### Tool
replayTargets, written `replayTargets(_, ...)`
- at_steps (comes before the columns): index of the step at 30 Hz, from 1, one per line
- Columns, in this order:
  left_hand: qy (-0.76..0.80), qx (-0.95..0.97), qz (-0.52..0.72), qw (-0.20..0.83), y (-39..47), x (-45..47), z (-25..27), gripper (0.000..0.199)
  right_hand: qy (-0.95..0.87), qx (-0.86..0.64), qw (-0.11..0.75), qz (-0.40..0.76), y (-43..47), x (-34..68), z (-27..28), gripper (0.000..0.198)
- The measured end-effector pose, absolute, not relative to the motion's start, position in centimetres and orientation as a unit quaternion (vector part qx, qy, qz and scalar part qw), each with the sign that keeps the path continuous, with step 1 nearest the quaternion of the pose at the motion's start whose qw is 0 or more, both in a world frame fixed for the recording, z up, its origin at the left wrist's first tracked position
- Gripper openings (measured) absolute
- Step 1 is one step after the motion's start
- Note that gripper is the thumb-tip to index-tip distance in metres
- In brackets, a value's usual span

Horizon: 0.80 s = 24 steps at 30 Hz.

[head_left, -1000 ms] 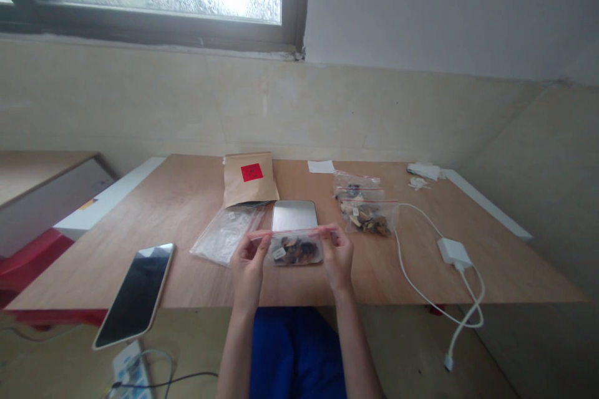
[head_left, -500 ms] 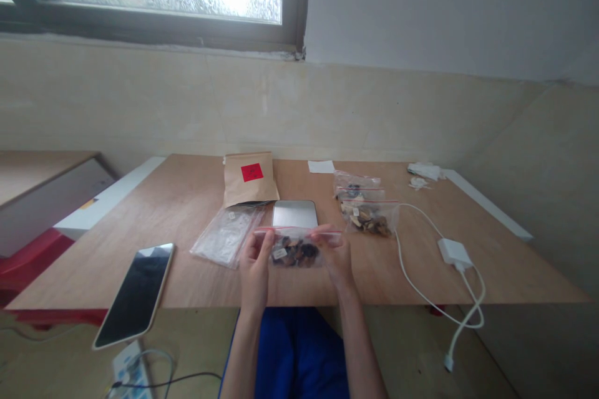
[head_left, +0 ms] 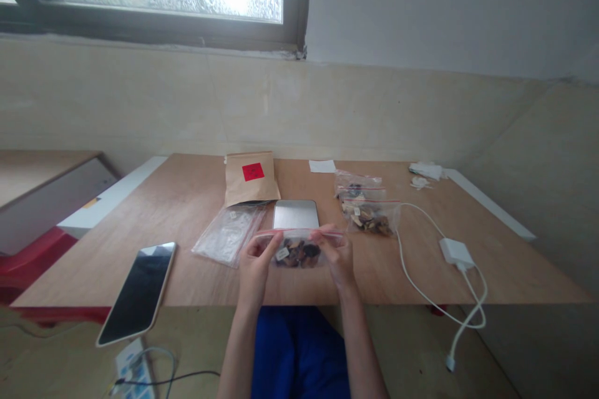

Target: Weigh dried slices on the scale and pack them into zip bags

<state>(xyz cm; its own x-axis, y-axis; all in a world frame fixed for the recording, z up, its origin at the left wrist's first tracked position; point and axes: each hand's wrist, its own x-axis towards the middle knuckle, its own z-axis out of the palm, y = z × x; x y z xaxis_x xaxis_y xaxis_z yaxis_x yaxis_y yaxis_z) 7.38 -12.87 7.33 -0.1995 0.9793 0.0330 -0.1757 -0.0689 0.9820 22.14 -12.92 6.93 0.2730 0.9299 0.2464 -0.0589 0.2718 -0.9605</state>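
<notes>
Both my hands grip a clear zip bag (head_left: 299, 254) by its red-edged top, one near each end. Dark brown dried pieces and a small white label show inside it. My left hand (head_left: 255, 262) pinches the seal between thumb and fingers. On the other side my right hand (head_left: 336, 255) is closed on the same strip. Just beyond the bag lies a flat scale with a silver plate (head_left: 296, 214), its near edge hidden by the bag. A pile of clear plastic bags (head_left: 228, 237) rests to the left of it.
A brown paper pouch (head_left: 253, 187) with a red label stands behind. Several filled zip bags (head_left: 369, 218) lie at right, near a white adapter (head_left: 456, 252) with cables. A phone-like black tablet (head_left: 138, 293) overhangs the front left edge. White paper (head_left: 322, 166) lies at the back.
My left thumb has slid a little to the right along the bag's top strip. The bag stays in both hands, and the view has shifted slightly.
</notes>
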Motion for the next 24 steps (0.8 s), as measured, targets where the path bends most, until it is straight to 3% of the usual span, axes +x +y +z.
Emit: replayTargets(24,0.539,0.430,0.606,0.397,-12.8,5.4,7.6,0.030,-0.500,-0.490,0.630,0.336,-12.7,20.0,6.9,0.020)
